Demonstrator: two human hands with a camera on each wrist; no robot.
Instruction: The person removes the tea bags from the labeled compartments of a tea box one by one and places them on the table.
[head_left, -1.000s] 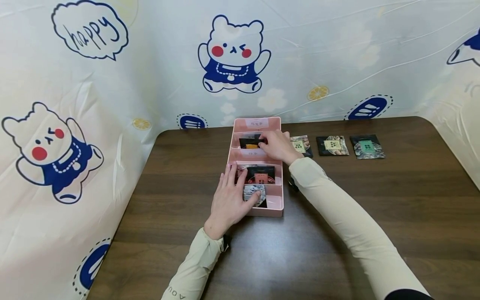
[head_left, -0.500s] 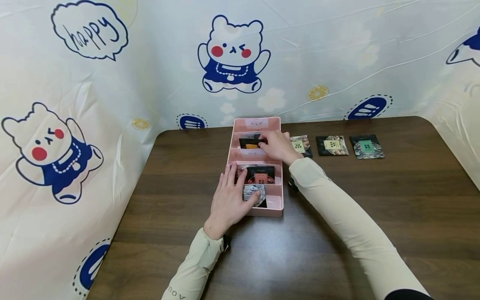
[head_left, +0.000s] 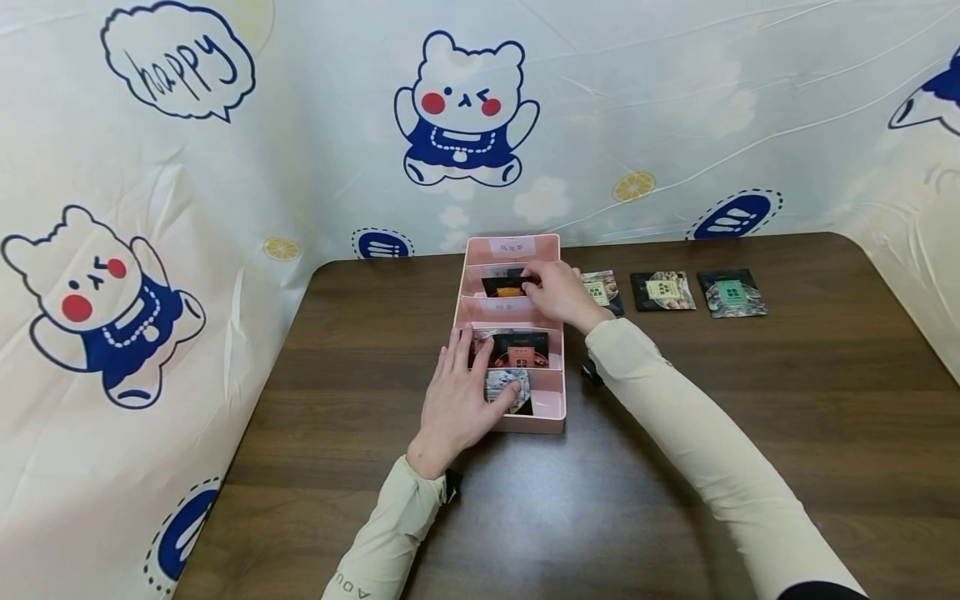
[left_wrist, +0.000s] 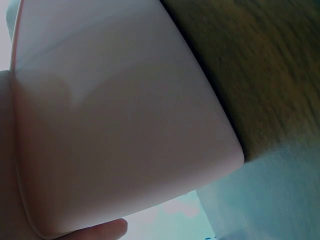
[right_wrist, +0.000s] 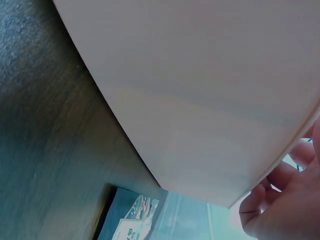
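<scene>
A pink divided box (head_left: 564,392) stands lengthwise on the table, holding several dark printed sachets. My left hand (head_left: 459,404) rests across its left rim with fingers spread, the thumb over a grey-and-white sachet (head_left: 504,385) in the nearest compartment. Beside the left fingertips lies a black sachet with a red label (head_left: 528,343). My right hand (head_left: 561,293) reaches over the right rim toward the back and pinches the right end of a black sachet with an orange label (head_left: 504,288). Its thumb and curled fingers hide that end. Both wrist views show mostly the box's outer walls.
Right of the box a row of sachets lies on the brown table (head_left: 697,433): one partly behind my right hand (head_left: 606,292), a black one with a cream label (head_left: 663,290), and one with a green label (head_left: 732,292). A printed cloth (head_left: 330,125) hangs behind the table.
My right hand and the orange-labelled sachet have shifted slightly to the right within the back compartment. My left hand stays in place on the box.
</scene>
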